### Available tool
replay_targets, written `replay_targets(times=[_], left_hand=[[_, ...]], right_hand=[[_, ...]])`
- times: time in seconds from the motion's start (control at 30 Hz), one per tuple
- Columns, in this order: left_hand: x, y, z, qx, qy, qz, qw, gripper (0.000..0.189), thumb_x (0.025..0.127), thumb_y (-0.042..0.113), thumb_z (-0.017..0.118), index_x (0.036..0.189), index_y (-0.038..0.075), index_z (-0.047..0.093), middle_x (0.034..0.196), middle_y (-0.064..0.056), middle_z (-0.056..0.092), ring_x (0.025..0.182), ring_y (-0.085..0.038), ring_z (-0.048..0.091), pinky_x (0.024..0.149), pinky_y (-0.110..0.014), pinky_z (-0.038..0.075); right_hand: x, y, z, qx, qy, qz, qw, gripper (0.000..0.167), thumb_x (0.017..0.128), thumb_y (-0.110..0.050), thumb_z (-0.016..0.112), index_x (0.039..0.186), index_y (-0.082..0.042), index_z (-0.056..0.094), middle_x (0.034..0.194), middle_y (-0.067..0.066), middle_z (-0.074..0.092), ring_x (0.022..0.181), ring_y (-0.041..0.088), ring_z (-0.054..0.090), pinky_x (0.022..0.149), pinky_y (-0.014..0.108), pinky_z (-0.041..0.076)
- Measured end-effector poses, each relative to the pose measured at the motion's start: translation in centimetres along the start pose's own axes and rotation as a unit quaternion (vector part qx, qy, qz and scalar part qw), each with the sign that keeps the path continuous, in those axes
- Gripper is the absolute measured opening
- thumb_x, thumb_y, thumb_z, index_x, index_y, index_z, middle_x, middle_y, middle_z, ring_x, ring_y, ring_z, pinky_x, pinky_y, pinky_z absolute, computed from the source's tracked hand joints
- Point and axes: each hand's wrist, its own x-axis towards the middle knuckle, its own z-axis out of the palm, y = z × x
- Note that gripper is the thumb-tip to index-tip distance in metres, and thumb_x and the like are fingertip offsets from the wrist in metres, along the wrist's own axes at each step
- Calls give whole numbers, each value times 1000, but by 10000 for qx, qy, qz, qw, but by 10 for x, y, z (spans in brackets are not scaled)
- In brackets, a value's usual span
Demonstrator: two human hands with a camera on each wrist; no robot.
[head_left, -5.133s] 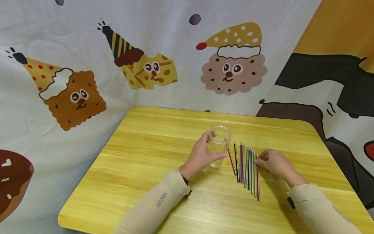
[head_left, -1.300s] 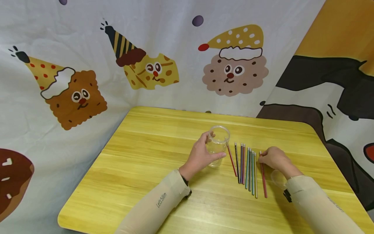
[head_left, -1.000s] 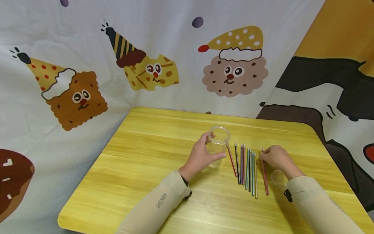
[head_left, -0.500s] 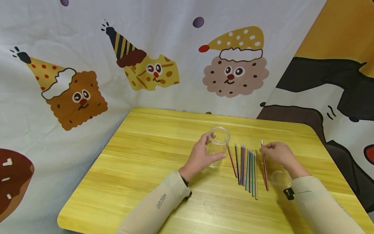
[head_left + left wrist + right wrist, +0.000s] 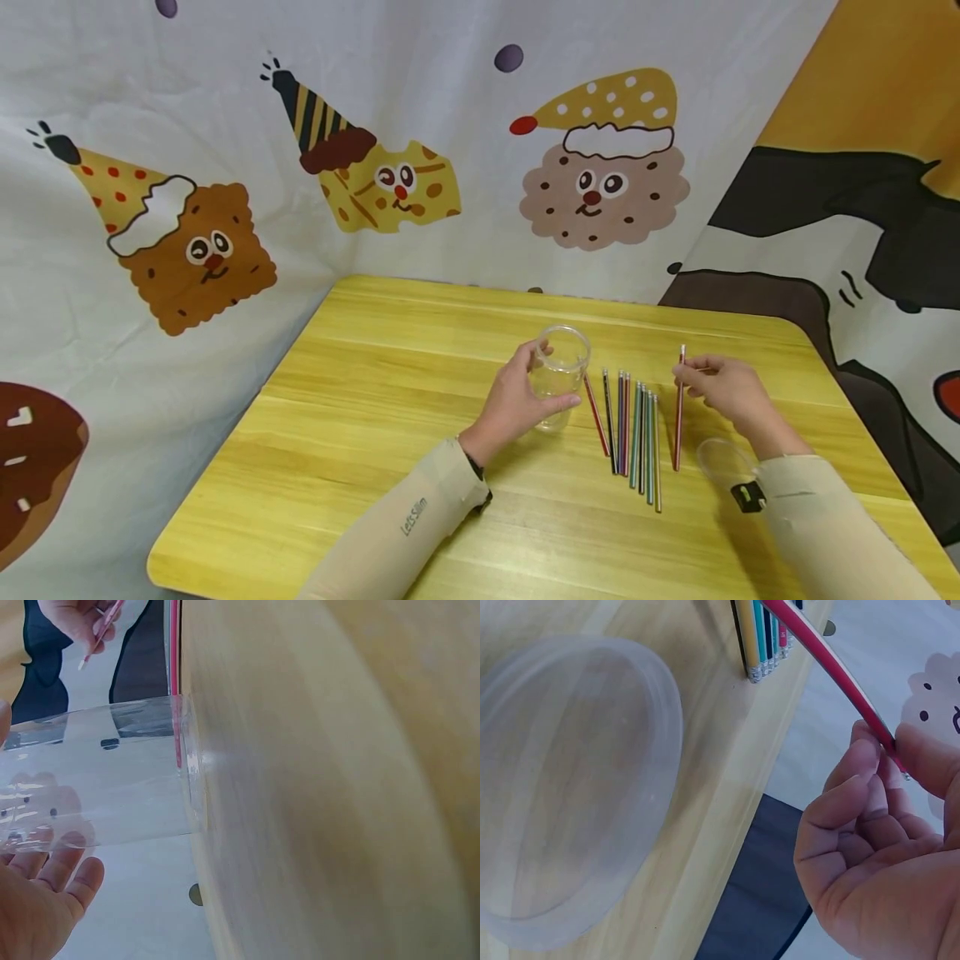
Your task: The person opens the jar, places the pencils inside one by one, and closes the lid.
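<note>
In the head view my left hand grips a clear plastic cup standing upright on the table, fingers behind it and thumb in front. The cup's wall and base show in the left wrist view. My right hand pinches a red pencil near its eraser end, between thumb and fingertips. The pencil is tilted, its other end pointing toward me. Between the hands lies a row of several pencils, red, black, blue, green and yellow, eraser ends away from me. A lone red pencil lies nearest the cup.
A clear round lid lies on the wooden table, just left of my right forearm in the head view. A printed cloth with cartoon biscuits hangs behind the table's far edge.
My right hand has separated the red pencil from the row's right end, moved it right, then raised it away from me. My left hand and the cup stay nearly still.
</note>
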Motion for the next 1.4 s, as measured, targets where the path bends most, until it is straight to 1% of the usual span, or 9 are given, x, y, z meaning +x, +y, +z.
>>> replay_targets(times=[0.13, 0.43, 0.7, 0.87, 1.0, 1.1, 1.2, 1.33, 1.4], left_hand=[[0, -1, 0, 15, 5, 62, 10000, 94, 81, 42, 95, 157, 19, 44, 152, 0, 60, 140, -27, 59, 113, -49, 55], [0, -1, 1, 45, -2, 28, 10000, 94, 80, 41, 96, 156, 20, 45, 152, 0, 60, 140, -27, 59, 113, -48, 55], [0, -2, 1, 70, 8, 49, 10000, 97, 81, 42, 95, 159, 20, 43, 153, -1, 60, 139, -27, 59, 112, -49, 55], [1, -2, 1, 64, 6, 15, 10000, 97, 81, 42, 96, 159, 20, 42, 153, 0, 60, 140, -26, 59, 113, -49, 55], [1, -2, 0, 71, 2, 23, 10000, 96, 81, 41, 96, 158, 19, 44, 153, 2, 60, 140, -26, 59, 113, -48, 55], [2, -2, 0, 78, -5, 52, 10000, 95, 81, 41, 96, 157, 17, 44, 153, 0, 60, 140, -27, 59, 113, -48, 55], [2, -2, 0, 88, -2, 60, 9999, 96, 81, 41, 96, 157, 16, 44, 153, 0, 60, 139, -27, 60, 113, -48, 55], [1, -2, 1, 79, -3, 19, 10000, 97, 80, 41, 96, 159, 19, 43, 153, 2, 59, 140, -26, 59, 114, -48, 54], [1, -2, 1, 65, -2, 5, 10000, 98, 80, 41, 96, 159, 19, 43, 154, 2, 59, 140, -26, 59, 114, -48, 54]], right_hand=[[1, 2, 0, 100, 91, -78, 9999, 74, 107, -63, 53, 148, -2, 57, 134, 19, 70, 115, 33, 68, 86, 38, 60], [-1, 1, -4, 465, 110, -85, 9988, 69, 106, -60, 58, 145, -3, 59, 111, -9, 73, 93, 4, 66, 79, 30, 59], [0, 1, -8, 700, 152, -120, 9974, 72, 105, -60, 59, 147, -1, 57, 101, -21, 70, 90, 1, 66, 78, 27, 60], [1, 1, -11, 936, 151, -288, 9951, 57, 108, -51, 59, 139, -3, 61, 95, -27, 70, 90, 1, 67, 76, 24, 60], [1, 0, -17, 1249, 181, -533, 9906, 37, 110, -44, 60, 127, -12, 65, 93, -27, 71, 89, -1, 68, 76, 21, 59], [0, -2, -23, 1718, 247, -730, 9821, 20, 110, -37, 61, 118, -21, 68, 95, -25, 73, 88, -2, 70, 75, 19, 60], [-2, -5, -28, 2464, 288, -891, 9646, 8, 109, -30, 64, 112, -25, 70, 96, -20, 76, 88, 0, 73, 73, 18, 61], [-6, -12, -35, 3338, 349, -1097, 9356, 8, 108, -24, 66, 108, -22, 74, 96, -13, 79, 87, 3, 75, 72, 19, 61], [-9, -17, -38, 3544, 432, -1151, 9270, 8, 107, -24, 68, 108, -20, 75, 96, -12, 80, 86, 4, 75, 72, 18, 62]])
